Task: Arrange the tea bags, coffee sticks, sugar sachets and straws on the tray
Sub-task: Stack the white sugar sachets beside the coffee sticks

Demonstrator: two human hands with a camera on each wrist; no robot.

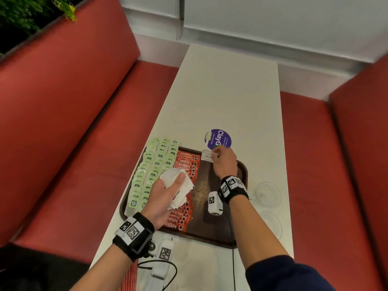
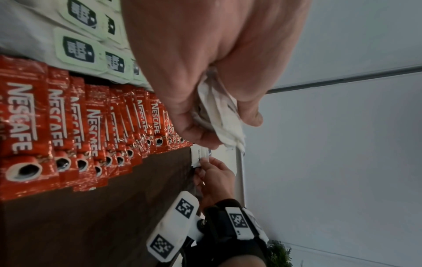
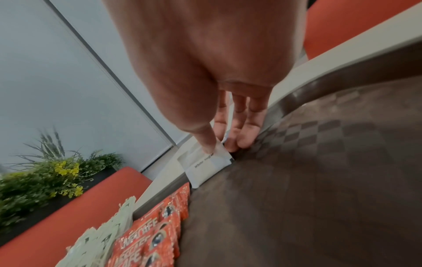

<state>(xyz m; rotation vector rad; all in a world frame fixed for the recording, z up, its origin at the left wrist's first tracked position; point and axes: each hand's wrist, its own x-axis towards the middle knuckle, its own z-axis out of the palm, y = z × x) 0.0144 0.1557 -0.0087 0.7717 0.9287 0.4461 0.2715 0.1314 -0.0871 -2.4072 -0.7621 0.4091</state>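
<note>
A dark brown tray (image 1: 212, 219) on the white table carries rows of green tea bags (image 1: 151, 166) at its left and a column of red Nescafe coffee sticks (image 1: 184, 164) beside them. My left hand (image 1: 168, 198) hovers over the sticks and grips a bunch of white sugar sachets (image 1: 178, 185), also seen in the left wrist view (image 2: 219, 112). My right hand (image 1: 224, 162) pinches one white sugar sachet (image 1: 206, 154) at the tray's far rim, right of the sticks. The right wrist view shows thumb and fingertips on that sachet (image 3: 205, 162), which leans against the rim. No straws are clearly visible.
A round purple sticker (image 1: 218, 139) lies on the table (image 1: 231, 91) just beyond the tray. Clear plastic lids (image 1: 268, 194) sit right of the tray. Red bench seats (image 1: 63, 122) flank the table, with plants (image 1: 31, 13) behind the left one. Cables hang near the front edge.
</note>
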